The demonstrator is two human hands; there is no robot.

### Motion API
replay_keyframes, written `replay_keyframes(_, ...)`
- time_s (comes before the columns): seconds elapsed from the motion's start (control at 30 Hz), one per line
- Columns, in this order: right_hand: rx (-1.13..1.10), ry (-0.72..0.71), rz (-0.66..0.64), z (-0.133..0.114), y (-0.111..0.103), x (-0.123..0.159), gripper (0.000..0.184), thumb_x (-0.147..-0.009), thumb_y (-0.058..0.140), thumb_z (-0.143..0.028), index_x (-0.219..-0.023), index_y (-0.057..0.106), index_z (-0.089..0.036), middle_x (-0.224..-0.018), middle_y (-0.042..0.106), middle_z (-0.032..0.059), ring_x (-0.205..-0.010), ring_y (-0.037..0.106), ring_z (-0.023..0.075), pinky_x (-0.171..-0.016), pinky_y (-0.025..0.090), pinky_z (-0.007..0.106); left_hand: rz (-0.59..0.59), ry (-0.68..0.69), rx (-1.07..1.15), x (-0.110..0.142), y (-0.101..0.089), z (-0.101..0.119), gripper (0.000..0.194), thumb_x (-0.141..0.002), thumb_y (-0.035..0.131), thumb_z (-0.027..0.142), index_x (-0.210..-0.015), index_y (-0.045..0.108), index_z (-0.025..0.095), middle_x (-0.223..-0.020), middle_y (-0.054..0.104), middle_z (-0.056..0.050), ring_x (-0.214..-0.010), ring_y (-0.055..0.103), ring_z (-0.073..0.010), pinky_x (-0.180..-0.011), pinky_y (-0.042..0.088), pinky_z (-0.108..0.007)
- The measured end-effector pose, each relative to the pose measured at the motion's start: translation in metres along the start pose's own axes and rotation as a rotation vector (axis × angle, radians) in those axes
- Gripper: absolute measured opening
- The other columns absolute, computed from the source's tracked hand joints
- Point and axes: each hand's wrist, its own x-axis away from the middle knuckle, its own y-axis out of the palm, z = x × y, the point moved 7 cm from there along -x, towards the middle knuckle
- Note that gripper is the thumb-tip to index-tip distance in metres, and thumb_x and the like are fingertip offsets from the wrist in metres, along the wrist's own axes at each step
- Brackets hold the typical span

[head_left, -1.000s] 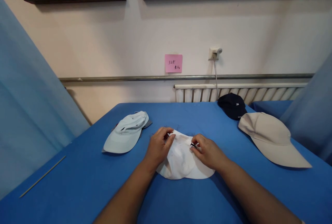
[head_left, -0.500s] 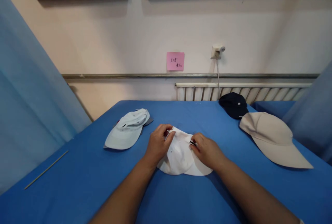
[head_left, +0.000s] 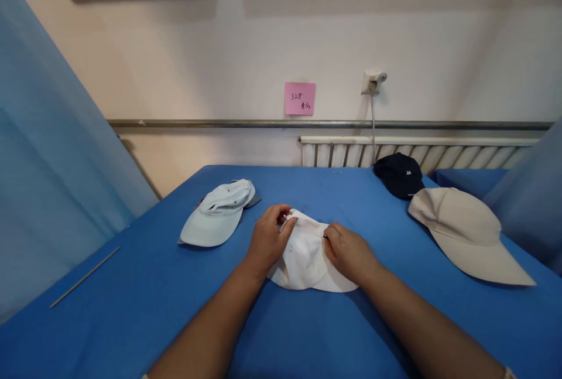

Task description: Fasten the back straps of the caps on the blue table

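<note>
Fingers of the right hand (head_left: 349,250) cover more of a small dark piece (head_left: 325,236) than one second ago. Head view: I find the white cap (head_left: 302,262) on the blue worktop (head_left: 281,338), left hand (head_left: 270,235) pinching its far edge, right hand gripping its right side. A pale blue cap (head_left: 211,224) lies left.

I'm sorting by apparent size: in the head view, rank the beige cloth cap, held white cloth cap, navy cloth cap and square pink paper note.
1. Beige cloth cap
2. White cloth cap, partly covered
3. Navy cloth cap
4. Square pink paper note
</note>
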Motion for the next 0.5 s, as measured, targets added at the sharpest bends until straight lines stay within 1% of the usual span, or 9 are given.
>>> replay_keyframes(0.07,-0.018,-0.017,0.006,0.0,0.0,0.0,0.015,-0.091,0.045,-0.018,-0.091,0.059,-0.017,-0.089,0.064,0.0084,-0.075,0.061,0.0195,-0.065,0.042,0.03,-0.004,-0.01,-0.003,0.0,-0.001,0.0,0.02,-0.084,0.06,0.027,-0.102,0.061,0.018,-0.089,0.065,-0.003,-0.078,0.06,-0.0156,-0.076,0.048,-0.029)
replay_keyframes(0.13,-0.089,-0.031,0.031,0.003,0.001,0.001,0.014,-0.09,0.045,-0.018,-0.092,0.058,-0.018,-0.089,0.064,0.0083,-0.075,0.061,0.0197,-0.067,0.044,0.03,-0.014,-0.024,-0.004,-0.001,-0.001,-0.002,0.02,-0.084,0.06,0.028,-0.101,0.062,0.018,-0.089,0.065,-0.003,-0.078,0.06,-0.0158,-0.076,0.048,-0.029)
replay_keyframes(0.27,-0.366,-0.027,0.184,0.014,-0.004,0.002,0.012,-0.089,0.044,-0.016,-0.094,0.054,-0.019,-0.087,0.061,0.0062,-0.079,0.06,0.0185,-0.072,0.047,0.03,-0.022,-0.103,0.037,-0.003,-0.002,-0.011,0.019,-0.083,0.06,0.03,-0.099,0.062,0.018,-0.086,0.065,-0.002,-0.075,0.06,-0.0154,-0.073,0.047,-0.028)
replay_keyframes(0.33,-0.464,-0.01,0.238,0.019,-0.005,0.003,0.01,-0.087,0.044,-0.015,-0.092,0.052,-0.02,-0.086,0.06,0.0052,-0.078,0.059,0.018,-0.073,0.047,0.031,-0.022,-0.153,0.076,-0.004,-0.002,-0.016,0.019,-0.083,0.059,0.031,-0.098,0.062,0.018,-0.083,0.065,-0.001,-0.073,0.059,-0.0148,-0.07,0.047,-0.027)
replay_keyframes(0.4,-0.526,0.002,0.235,0.02,-0.004,0.003,0.009,-0.087,0.045,-0.016,-0.091,0.052,-0.02,-0.086,0.06,0.0045,-0.078,0.059,0.0177,-0.073,0.048,0.031,-0.019,-0.194,0.117,-0.003,-0.001,-0.02,0.02,-0.083,0.06,0.033,-0.096,0.062,0.019,-0.081,0.064,0.0,-0.071,0.059,-0.0144,-0.067,0.046,-0.026)
replay_keyframes(0.5,-0.611,0.014,0.194,0.017,-0.004,0.004,0.014,-0.088,0.048,-0.018,-0.101,0.052,-0.021,-0.094,0.061,0.0048,-0.08,0.061,0.0167,-0.074,0.05,0.03,-0.012,-0.229,0.161,-0.003,-0.002,-0.023,0.021,-0.081,0.062,0.036,-0.094,0.063,0.019,-0.079,0.064,0.0,-0.07,0.059,-0.0143,-0.066,0.046,-0.026)
